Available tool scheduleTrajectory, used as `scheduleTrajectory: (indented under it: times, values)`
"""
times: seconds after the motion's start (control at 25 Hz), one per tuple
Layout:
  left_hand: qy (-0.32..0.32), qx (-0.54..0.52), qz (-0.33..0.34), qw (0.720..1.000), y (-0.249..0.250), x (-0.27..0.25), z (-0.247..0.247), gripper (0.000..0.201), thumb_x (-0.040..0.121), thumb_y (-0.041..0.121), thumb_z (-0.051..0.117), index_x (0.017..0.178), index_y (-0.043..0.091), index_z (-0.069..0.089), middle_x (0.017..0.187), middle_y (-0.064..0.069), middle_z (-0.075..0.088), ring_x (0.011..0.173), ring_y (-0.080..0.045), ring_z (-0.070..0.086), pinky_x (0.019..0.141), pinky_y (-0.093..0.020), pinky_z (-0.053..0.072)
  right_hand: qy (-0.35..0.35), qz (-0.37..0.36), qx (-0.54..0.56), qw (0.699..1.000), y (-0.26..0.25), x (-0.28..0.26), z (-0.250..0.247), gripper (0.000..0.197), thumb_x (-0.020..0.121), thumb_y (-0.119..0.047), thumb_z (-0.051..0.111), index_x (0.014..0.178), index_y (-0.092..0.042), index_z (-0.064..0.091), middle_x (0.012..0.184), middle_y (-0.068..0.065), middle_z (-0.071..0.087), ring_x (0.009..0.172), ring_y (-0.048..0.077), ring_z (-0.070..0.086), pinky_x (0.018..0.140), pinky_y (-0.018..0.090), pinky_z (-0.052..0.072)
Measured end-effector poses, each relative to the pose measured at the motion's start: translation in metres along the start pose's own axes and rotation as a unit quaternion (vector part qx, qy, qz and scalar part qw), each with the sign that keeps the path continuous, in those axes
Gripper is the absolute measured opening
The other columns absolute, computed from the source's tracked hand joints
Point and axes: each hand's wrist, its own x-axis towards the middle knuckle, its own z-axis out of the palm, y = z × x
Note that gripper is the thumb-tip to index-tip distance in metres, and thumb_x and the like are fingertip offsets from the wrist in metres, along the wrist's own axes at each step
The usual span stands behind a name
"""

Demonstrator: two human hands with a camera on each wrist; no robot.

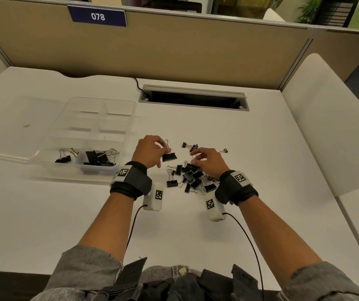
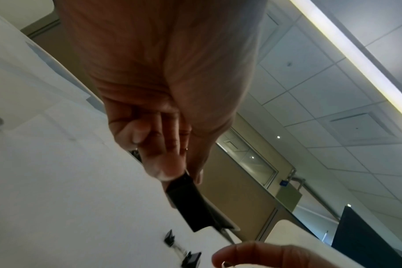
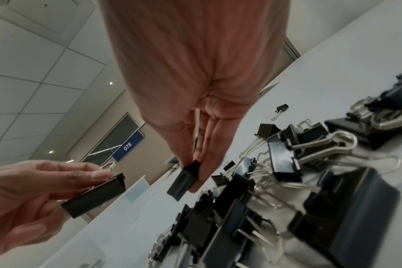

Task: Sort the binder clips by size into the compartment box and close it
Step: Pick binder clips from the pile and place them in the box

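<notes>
My left hand (image 1: 152,152) pinches a large black binder clip (image 1: 169,157) by its wire handles, lifted just left of the pile. The same large clip (image 2: 190,203) hangs from my fingertips in the left wrist view, and it shows as (image 3: 95,196) in the right wrist view. My right hand (image 1: 206,158) pinches a medium black clip (image 3: 184,181) just over the heap of mixed black binder clips (image 1: 192,177) on the white desk. The clear compartment box (image 1: 128,118) lies open at the left. Its two nearest compartments hold a few clips (image 1: 99,157).
The box's clear lid (image 1: 7,127) lies flat to its left. A few small clips (image 1: 190,146) lie apart beyond the heap, one (image 1: 224,151) further right. A cable slot (image 1: 193,98) is set in the desk behind, below a tan partition. A white chair (image 1: 317,118) stands at the right.
</notes>
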Motion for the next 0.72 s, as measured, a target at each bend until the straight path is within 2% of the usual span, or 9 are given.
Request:
scheduleTrajectory:
  times: [0.12, 0.24, 0.36, 0.48, 0.6, 0.68, 0.72]
  values:
    - [-0.023, 0.005, -0.013, 1.000, -0.007, 0.000, 0.007, 0.015, 0.085, 0.019, 0.070, 0.090, 0.006, 0.063, 0.086, -0.013, 0.073, 0.040, -0.022, 0.060, 0.065, -0.030, 0.052, 0.004, 0.002, -0.043, 0.999, 0.001, -0.001, 0.001, 0.015, 0.086, -0.011, 0.069, 0.101, -0.010, 0.071, 0.093, 0.008, 0.070, 0.091, 0.024, 0.069, 0.078, 0.034, 0.059]
    - [-0.045, 0.019, -0.024, 0.999, -0.014, 0.000, 0.012, 0.013, 0.087, 0.020, 0.066, 0.088, 0.008, 0.061, 0.084, -0.014, 0.072, 0.044, -0.027, 0.061, 0.076, -0.038, 0.056, 0.023, 0.001, -0.097, 0.995, 0.002, -0.003, 0.002, 0.012, 0.085, -0.018, 0.070, 0.094, -0.011, 0.073, 0.094, 0.006, 0.072, 0.087, 0.017, 0.065, 0.075, 0.026, 0.048]
    - [-0.042, 0.030, -0.020, 0.998, -0.015, 0.002, 0.011, 0.013, 0.090, 0.021, 0.062, 0.088, 0.008, 0.061, 0.083, -0.013, 0.072, 0.044, -0.027, 0.062, 0.078, -0.039, 0.056, 0.048, 0.016, -0.121, 0.991, 0.003, -0.005, -0.002, 0.016, 0.084, -0.022, 0.070, 0.100, -0.018, 0.070, 0.093, 0.002, 0.072, 0.086, 0.017, 0.066, 0.080, 0.032, 0.053]
    - [-0.018, 0.033, -0.006, 0.999, -0.013, 0.005, 0.009, 0.014, 0.092, 0.023, 0.059, 0.087, 0.010, 0.061, 0.078, -0.010, 0.071, 0.043, -0.026, 0.062, 0.076, -0.040, 0.056, 0.076, -0.046, -0.216, 0.972, -0.005, -0.014, -0.003, 0.029, 0.085, -0.031, 0.066, 0.114, -0.026, 0.065, 0.108, -0.007, 0.069, 0.099, 0.012, 0.063, 0.086, 0.034, 0.052]
    - [-0.006, 0.024, -0.002, 1.000, -0.011, 0.008, 0.009, 0.015, 0.092, 0.025, 0.058, 0.088, 0.011, 0.062, 0.075, -0.008, 0.070, 0.043, -0.028, 0.062, 0.074, -0.043, 0.057, -0.015, -0.118, -0.311, 0.943, -0.017, -0.026, 0.009, 0.034, 0.085, -0.032, 0.067, 0.118, -0.023, 0.066, 0.118, -0.003, 0.065, 0.108, 0.017, 0.060, 0.087, 0.034, 0.050]
    - [-0.005, 0.027, 0.000, 1.000, -0.011, 0.008, 0.009, 0.014, 0.091, 0.026, 0.059, 0.087, 0.013, 0.062, 0.076, -0.008, 0.071, 0.045, -0.025, 0.062, 0.075, -0.044, 0.057, -0.074, -0.118, -0.385, 0.912, -0.020, -0.029, 0.018, 0.031, 0.085, -0.029, 0.068, 0.114, -0.018, 0.068, 0.109, 0.002, 0.065, 0.103, 0.022, 0.060, 0.079, 0.032, 0.048]
    - [-0.005, 0.030, 0.003, 1.000, -0.011, 0.008, 0.010, 0.013, 0.091, 0.027, 0.059, 0.086, 0.015, 0.062, 0.076, -0.008, 0.071, 0.046, -0.022, 0.061, 0.077, -0.044, 0.056, -0.083, -0.114, -0.395, 0.908, -0.020, -0.028, 0.020, 0.029, 0.084, -0.027, 0.069, 0.112, -0.017, 0.069, 0.106, 0.004, 0.065, 0.101, 0.024, 0.060, 0.076, 0.031, 0.047]
